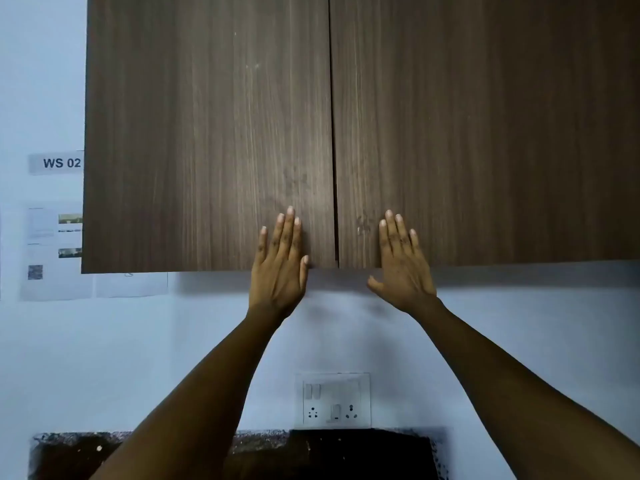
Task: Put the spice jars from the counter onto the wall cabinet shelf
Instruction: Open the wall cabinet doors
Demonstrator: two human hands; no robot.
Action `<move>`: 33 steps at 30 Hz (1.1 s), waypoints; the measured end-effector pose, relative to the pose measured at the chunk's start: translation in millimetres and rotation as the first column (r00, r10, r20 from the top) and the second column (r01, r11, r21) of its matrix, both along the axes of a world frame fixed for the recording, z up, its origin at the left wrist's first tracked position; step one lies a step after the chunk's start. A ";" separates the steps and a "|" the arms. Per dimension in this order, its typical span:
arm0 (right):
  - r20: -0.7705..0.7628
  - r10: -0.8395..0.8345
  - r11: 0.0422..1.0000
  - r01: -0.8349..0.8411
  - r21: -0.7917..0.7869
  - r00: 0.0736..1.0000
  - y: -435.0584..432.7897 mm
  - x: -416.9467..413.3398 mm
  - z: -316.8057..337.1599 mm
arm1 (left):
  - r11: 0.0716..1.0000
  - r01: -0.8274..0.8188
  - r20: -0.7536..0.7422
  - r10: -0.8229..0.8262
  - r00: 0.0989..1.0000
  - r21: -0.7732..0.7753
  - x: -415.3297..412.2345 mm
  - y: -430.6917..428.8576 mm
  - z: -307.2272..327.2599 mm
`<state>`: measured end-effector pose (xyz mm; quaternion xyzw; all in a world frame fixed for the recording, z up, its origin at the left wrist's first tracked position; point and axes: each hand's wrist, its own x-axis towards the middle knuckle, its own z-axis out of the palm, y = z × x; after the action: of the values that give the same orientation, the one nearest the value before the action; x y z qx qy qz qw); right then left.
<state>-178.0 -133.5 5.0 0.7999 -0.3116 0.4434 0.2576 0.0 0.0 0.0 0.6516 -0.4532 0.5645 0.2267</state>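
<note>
The wall cabinet fills the upper part of the view, with its two dark wood doors shut: the left door (207, 133) and the right door (485, 133). My left hand (278, 265) lies flat on the lower right corner of the left door, fingers straight and pointing up. My right hand (403, 265) lies flat on the lower left corner of the right door, thumb spread below the door's bottom edge. No spice jar is in view, and the shelf is hidden behind the doors.
A white socket plate (333, 400) is on the pale wall below the cabinet. The dark speckled counter (69, 452) runs along the bottom edge. Paper sheets and a "WS 02" label (60, 163) hang on the wall at the left.
</note>
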 end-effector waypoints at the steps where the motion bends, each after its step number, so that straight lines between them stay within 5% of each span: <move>1: -0.012 -0.038 0.999 0.037 -0.016 0.999 -2.6 2.2 0.2 | 1.000 -0.006 -0.021 0.007 1.000 0.021 -1.7 -2.4 -1.5; 13: 0.029 -0.074 0.990 0.077 -0.121 0.997 -7.1 17.3 11.6 | 0.997 0.044 0.062 -0.048 0.997 0.064 -20.8 -11.1 4.5; 23: 0.092 0.007 0.992 0.005 -0.123 0.996 28.1 -18.3 8.2 | 0.979 0.198 -0.071 -0.195 0.978 0.050 -60.6 -4.5 29.2; 28: 0.104 0.023 0.994 -0.012 -0.106 0.994 51.5 -45.3 9.0 | 0.871 0.485 -0.173 -0.492 0.853 -0.084 -112.7 -2.8 59.7; 33: 0.132 0.045 0.993 -0.029 -0.115 0.990 73.7 -75.7 7.4 | 0.631 0.728 -0.295 -0.774 0.561 -0.269 -163.9 6.4 63.1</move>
<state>-253.7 -59.8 12.3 0.7581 -0.2878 0.5178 0.2726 -163.9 6.4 63.1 0.4785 -0.5996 0.3002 0.5669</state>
